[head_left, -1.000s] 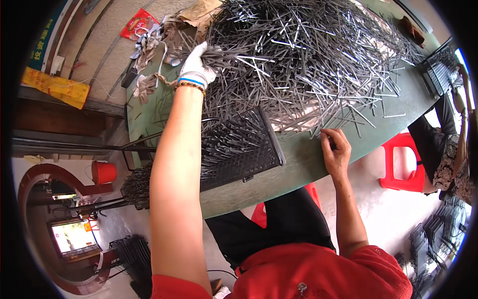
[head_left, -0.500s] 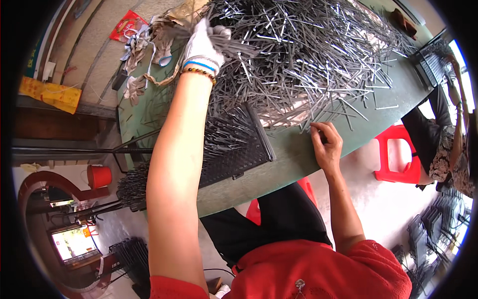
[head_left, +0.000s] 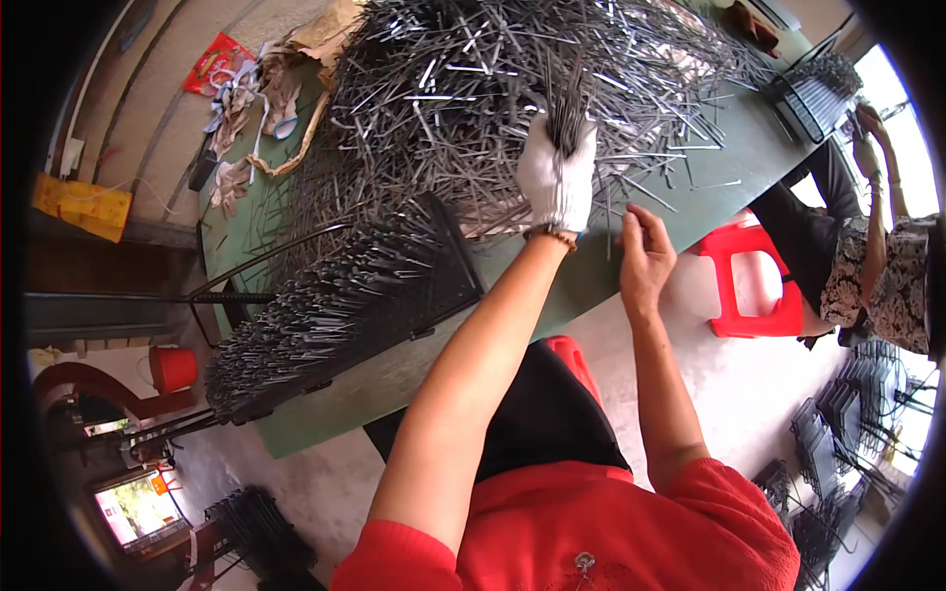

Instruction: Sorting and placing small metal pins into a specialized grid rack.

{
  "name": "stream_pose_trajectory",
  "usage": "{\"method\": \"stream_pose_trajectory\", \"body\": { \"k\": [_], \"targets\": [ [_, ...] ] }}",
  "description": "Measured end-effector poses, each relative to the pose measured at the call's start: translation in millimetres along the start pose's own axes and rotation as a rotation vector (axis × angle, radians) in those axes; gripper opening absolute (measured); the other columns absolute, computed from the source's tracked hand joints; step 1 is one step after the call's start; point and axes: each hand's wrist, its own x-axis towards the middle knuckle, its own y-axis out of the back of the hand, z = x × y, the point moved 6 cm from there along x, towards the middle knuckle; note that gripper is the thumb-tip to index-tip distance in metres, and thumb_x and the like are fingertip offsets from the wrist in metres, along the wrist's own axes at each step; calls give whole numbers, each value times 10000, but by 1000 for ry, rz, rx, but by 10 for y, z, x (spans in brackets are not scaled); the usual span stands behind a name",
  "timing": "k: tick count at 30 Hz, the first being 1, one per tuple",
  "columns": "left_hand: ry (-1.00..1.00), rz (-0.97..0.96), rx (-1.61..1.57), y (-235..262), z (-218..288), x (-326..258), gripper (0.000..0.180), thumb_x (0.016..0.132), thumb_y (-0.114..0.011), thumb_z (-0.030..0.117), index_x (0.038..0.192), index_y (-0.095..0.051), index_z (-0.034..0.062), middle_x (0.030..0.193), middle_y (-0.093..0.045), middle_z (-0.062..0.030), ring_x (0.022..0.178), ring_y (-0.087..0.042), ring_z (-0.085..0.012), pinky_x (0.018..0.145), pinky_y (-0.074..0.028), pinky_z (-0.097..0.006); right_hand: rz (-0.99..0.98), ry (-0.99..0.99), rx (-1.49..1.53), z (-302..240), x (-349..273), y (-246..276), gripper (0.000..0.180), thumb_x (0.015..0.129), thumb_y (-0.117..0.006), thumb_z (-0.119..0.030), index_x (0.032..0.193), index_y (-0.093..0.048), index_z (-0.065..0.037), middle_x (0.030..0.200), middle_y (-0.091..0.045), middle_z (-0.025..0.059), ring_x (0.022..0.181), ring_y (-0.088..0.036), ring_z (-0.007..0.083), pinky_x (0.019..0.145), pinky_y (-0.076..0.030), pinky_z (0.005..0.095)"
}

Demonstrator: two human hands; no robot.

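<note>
Now clasping rods [head_left: 566, 110] in gloved left fingers [head_left: 588, 141], likely bunched for control; holding right fingers [head_left: 654, 230] half-curled, seemingly empty.

Daylight pours through a bright opening [head_left: 892, 74] at the right edge of a workroom, washing parts of the pale floor [head_left: 724, 394] nearly white; a green-topped table [head_left: 759, 133] stretches across the room, a red plastic stool [head_left: 727, 295] just beside it at right; at upper left, a beige surface [head_left: 148, 108] lined with dark seams borders a dark brown panel [head_left: 108, 264], a yellow sheet [head_left: 84, 207] near where they meet; below, a red bucket [head_left: 173, 368] sits near a curved red-brown arch [head_left: 126, 396]; a small window [head_left: 146, 504] glows at lower left.
</note>
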Motion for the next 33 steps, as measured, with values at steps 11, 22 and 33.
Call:
{"method": "stream_pose_trajectory", "body": {
  "k": [11, 22, 33],
  "targets": [
    [251, -179, -304, -66, -689, -10, 366, 821, -688, 120, 1134, -562, -23, 1069, -656, -111, 928, -613, -221, 850, -475, -344, -168, 257, -360, -239, -67, -279, 239, 771, -724, -14, 999, -651, -17, 937, -574, 52, 602, -503, 100, 543, -434, 242],
    [503, -384, -664, -259, -687, -428, 329, 864, -610, -10, 1186, -546, -8, 1081, -639, -77, 910, -611, -144, 843, -509, -288, -134, 285, -451, -137, -41, -230, 233, 776, -714, -11, 996, -637, -14, 977, -575, 95, 621, -561, 174, 591, -479, 300],
    [404, -408, -606, -310, -567, -313, 224, 823, -703, 83, 1029, -620, 56, 929, -645, -16, 816, -594, -113, 743, -494, -267, -105, 343, -435, -227, -84, -262, 215, 804, -721, -64, 1003, -657, -14, 966, -572, 101, 688, -604, 187, 593, -494, 292]
  ]
}}
